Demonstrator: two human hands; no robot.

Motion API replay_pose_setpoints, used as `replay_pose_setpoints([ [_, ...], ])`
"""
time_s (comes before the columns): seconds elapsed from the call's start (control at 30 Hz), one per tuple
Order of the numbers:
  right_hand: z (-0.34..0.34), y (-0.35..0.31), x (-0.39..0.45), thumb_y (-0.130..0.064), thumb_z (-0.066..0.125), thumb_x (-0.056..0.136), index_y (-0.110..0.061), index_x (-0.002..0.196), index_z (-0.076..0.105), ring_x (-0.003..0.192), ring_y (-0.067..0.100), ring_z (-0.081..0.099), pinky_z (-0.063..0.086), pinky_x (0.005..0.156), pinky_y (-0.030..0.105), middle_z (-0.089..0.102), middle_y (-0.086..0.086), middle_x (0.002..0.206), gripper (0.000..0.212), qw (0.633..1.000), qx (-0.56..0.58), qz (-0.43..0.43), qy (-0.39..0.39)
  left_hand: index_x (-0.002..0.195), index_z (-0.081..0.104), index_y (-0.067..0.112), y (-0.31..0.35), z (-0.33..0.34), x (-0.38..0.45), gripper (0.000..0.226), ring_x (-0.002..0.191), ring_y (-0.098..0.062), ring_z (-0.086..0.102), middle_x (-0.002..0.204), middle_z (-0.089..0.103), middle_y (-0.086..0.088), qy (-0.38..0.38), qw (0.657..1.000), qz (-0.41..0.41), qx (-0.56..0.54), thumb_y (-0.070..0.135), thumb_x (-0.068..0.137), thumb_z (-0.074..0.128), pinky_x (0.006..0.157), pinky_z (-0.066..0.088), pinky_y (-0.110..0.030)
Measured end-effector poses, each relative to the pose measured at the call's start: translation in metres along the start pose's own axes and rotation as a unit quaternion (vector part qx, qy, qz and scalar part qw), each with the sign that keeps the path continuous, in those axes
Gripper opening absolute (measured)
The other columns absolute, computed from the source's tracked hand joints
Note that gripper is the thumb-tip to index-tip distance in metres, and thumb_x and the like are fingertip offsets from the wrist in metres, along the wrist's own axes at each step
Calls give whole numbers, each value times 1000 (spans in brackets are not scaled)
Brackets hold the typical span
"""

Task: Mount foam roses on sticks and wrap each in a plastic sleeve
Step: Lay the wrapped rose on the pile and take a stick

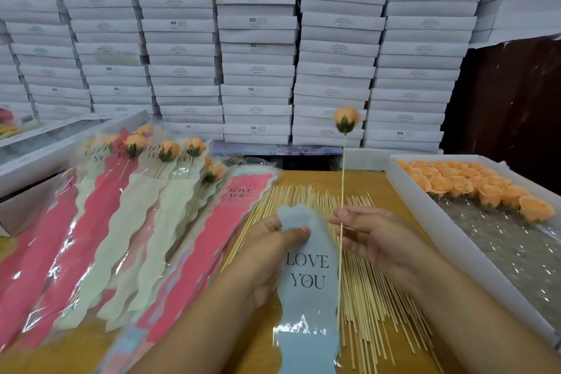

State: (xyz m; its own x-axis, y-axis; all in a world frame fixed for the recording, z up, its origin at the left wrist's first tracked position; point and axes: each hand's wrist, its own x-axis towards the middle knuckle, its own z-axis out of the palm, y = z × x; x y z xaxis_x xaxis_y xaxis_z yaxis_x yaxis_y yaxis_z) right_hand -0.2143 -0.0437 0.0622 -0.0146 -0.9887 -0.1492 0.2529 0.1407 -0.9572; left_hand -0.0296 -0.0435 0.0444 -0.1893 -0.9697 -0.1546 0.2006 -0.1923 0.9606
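Mounted rose: an orange foam rose [346, 123] with a green calyx sits on top of a thin stick [341, 222], held upright above the middle of the tabletop [391, 191]; the bloom is slightly blurred.
Right hand: the right hand [376, 237] pinches the stick partway down, fingers curled round it, so the stick runs on below the hand.
Blue sleeve: a pale blue plastic sleeve [306, 282] printed LOVE YOU lies just left of the stick, its scalloped top pointing away from the person and its lower part reaching the near edge of the tabletop.
Left hand: the left hand [270, 252] grips the sleeve near its top, thumb pressed on the front, fingers behind.
Loose sticks: a spread of bare sticks [373, 297] lies flat on the tabletop under both hands.
Sleeve stack: a pile of pink sleeves [194, 252] lies just left of the loose sticks.
Wrapped roses: finished roses in pink and cream sleeves [127, 191] fan out across the left side of the tabletop.
Tray of roses: a white tray [449, 231] along the right edge holds orange rose heads [473, 185] at its far end.
Background: stacked white boxes [258, 39] fill the wall beyond the far edge.
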Motion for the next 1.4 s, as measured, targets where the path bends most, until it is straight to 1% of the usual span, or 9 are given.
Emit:
replay_pose_setpoints([
  [0.2, 0, 2, 1, -1, 68, 87, 3, 104, 71, 81, 21, 70, 57, 57, 22, 76, 15, 99, 17, 1000, 5, 9, 3, 113, 67, 2, 0, -4, 5, 25, 79, -34, 74, 98, 75, -23, -13, 1000, 2, -18, 2, 89, 67, 70, 60, -44],
  [0.4, -1, 3, 2, -5, 71, 86, 2, 92, 77, 70, 15, 70, 56, 58, 21, 76, 14, 89, 11, 999, -41, 0, -10, 111, 68, 2, 1, -5, 6, 19, 81, -32, 74, 97, 76, -21, 2, 1000, 10, -1, 6, 92, 65, 68, 60, -39],
  [0.57, 0, 5, 0, -8, 75, 83, -3, 92, 78, 71, 15, 73, 55, 59, 21, 78, 12, 89, 10, 997, -76, -10, -3, 89, 75, 4, 3, -9, 7, 12, 78, -30, 74, 93, 76, -22, 5, 1000, 26, 2, 6, 94, 64, 65, 60, -37],
  [0.63, 1, 5, -1, -8, 76, 82, -3, 93, 77, 69, 14, 73, 55, 59, 21, 77, 12, 87, 12, 997, -75, -10, -1, 94, 76, 0, 3, -9, 7, 10, 81, -34, 73, 96, 75, -26, 5, 999, 33, 9, 4, 90, 67, 69, 62, -41],
  [0.83, 2, 3, -3, -6, 73, 86, -4, 93, 76, 64, 12, 70, 55, 58, 21, 77, 11, 85, 8, 997, -75, -17, -3, 108, 70, -3, 6, -7, 2, 48, 85, -37, 74, 97, 76, -23, 0, 999, 39, 8, 7, 62, 82, 73, 62, -46],
  [0.93, 1, 3, -2, -4, 72, 87, -3, 92, 77, 64, 12, 70, 55, 58, 21, 78, 9, 84, 7, 997, -77, -21, 1, 111, 69, -1, 7, -7, 1, 54, 92, -43, 73, 100, 75, -24, -3, 1000, 29, 10, 7, 60, 84, 85, 58, -57],
  [1.13, -2, -14, -4, -8, 69, 89, -12, 77, 80, 68, 11, 68, 55, 60, 20, 78, 3, 83, 17, 989, -119, -82, 29, 115, 67, -1, 6, -6, -1, 56, 91, -42, 73, 101, 75, -24, -11, 1000, 9, 17, 5, 62, 85, 85, 58, -58],
  [1.3, 2, -58, 7, -2, 68, 90, -5, 84, 72, 60, 8, 66, 55, 55, 18, 76, 4, 74, 8, 982, -52, -158, 89, 113, 68, -3, 5, -4, -2, 57, 76, -32, 74, 95, 76, -21, -27, 1000, 2, 15, 6, 59, 85, 65, 62, -41],
  [1.4, 7, -81, 17, -1, 66, 92, -2, 85, 70, 63, 11, 65, 56, 58, 19, 73, 8, 80, 8, 976, -36, -186, 109, 112, 68, -3, 4, -6, -1, 56, 76, -30, 75, 95, 76, -21, -32, 999, -1, 16, 5, 60, 85, 63, 62, -38],
])
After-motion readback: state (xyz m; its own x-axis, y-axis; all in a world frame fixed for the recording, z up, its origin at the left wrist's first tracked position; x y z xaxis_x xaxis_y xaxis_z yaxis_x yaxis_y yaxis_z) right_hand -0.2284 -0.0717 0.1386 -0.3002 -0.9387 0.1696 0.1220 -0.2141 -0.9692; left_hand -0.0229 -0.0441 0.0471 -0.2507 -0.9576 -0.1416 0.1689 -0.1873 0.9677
